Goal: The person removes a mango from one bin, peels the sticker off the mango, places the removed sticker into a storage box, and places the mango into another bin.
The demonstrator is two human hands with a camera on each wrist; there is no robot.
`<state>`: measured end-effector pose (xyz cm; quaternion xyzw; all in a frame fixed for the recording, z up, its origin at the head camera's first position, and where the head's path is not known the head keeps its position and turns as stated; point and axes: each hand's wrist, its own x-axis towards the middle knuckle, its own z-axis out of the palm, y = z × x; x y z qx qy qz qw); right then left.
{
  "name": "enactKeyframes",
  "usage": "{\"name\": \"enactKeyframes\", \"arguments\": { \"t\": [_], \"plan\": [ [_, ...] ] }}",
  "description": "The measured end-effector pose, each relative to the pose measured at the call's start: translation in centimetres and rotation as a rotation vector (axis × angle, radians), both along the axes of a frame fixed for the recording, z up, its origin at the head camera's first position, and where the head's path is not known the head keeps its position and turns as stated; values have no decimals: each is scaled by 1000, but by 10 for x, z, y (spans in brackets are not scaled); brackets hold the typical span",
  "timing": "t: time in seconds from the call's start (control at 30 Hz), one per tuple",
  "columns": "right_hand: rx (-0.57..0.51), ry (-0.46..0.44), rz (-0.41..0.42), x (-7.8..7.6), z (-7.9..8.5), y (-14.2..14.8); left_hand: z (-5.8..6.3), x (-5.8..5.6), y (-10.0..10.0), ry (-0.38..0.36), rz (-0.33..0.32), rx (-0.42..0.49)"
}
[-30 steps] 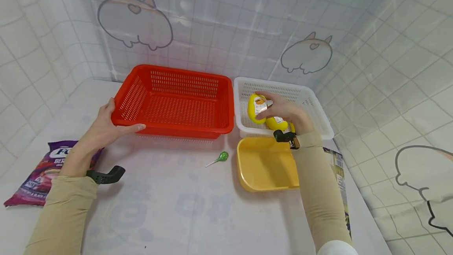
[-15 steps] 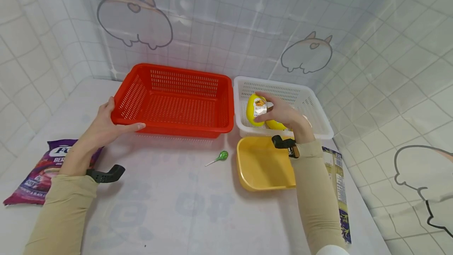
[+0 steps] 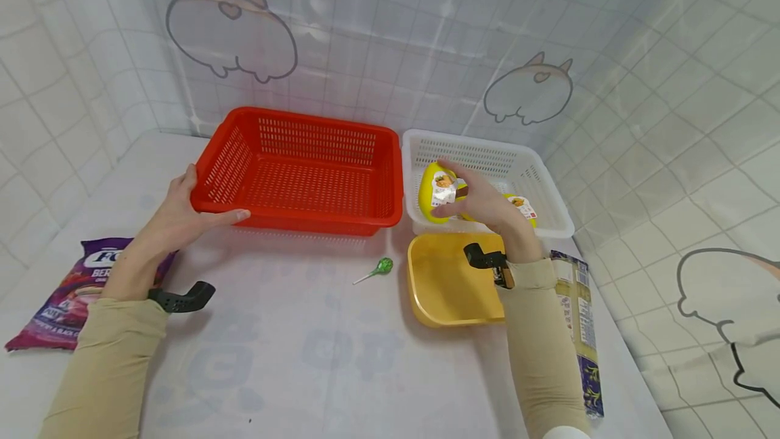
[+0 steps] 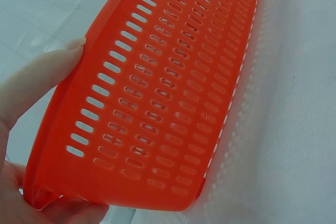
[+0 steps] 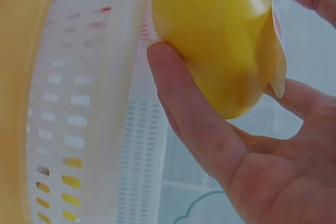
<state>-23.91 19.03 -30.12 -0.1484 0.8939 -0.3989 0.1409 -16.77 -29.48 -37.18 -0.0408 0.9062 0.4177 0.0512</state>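
My left hand (image 3: 173,222) grips the red basket (image 3: 317,143) at its front left corner. The left wrist view shows the thumb on the rim of the slotted red wall and fingers curled beneath the edge. Over the white basket (image 3: 481,143), my right hand (image 3: 487,202) holds a glossy yellow rounded container (image 3: 428,196) between thumb and fingers. It bears a white label with a food picture. Behind that hand, another yellow labelled container (image 3: 523,207) lies in the white basket, partly hidden by the forearm. No contents are visible in the red basket.
A yellow tub (image 3: 453,290) stands in front of the white basket, partly under the right forearm. A green lollipop (image 3: 384,265) lies on the table. A purple bag (image 3: 67,297) lies at the left, a flat printed packet (image 3: 585,330) at the right.
My right hand has shifted slightly left with the yellow container, which tilts a little differently. More of another labelled container shows right of the wrist. My left hand keeps its grip on the red basket.
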Motion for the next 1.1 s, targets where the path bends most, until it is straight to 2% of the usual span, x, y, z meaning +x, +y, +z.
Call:
{"name": "enactKeyframes", "arguments": {
  "t": [0.5, 0.97, 1.1],
  "plan": [
    [-33, -11, -7, 32, -3, -15, 0, -1, -1, 3, 2, 0],
    [-73, 24, 25, 58, -15, -32, 0, 0, -2, -12, 8, 8],
    [-75, 5, 29, 66, -18, -37, 0, -1, -1, -3, 6, 7]
  ]
}}
